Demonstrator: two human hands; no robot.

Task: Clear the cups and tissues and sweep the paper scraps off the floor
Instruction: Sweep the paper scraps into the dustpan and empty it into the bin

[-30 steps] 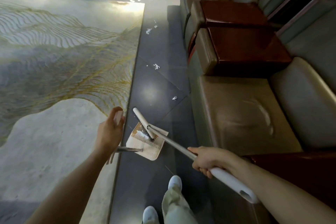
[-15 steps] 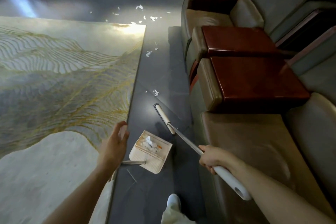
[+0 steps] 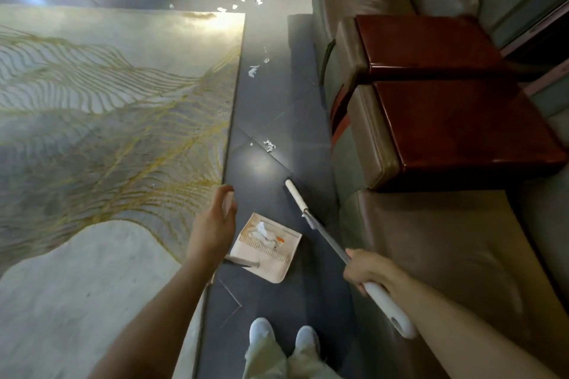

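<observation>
Your left hand [image 3: 212, 224] curls round the pale top of the dustpan's long handle. That holds the dustpan [image 3: 266, 251] down at the dark floor [image 3: 277, 101] beside the rug [image 3: 107, 101], its open edge apparently facing the litter ahead. Your right hand [image 3: 366, 269] grips the broom [image 3: 295, 195] on the shaft just above its white grip, so the head reaches past the pan, alongside the sofa [image 3: 431, 240]. Some paper scraps [image 3: 261, 229] already sit in the pan. The nearest loose scrap [image 3: 269, 145] lies just beyond the broom head, with more scattered farther up, so sweeping looks partway done.
</observation>
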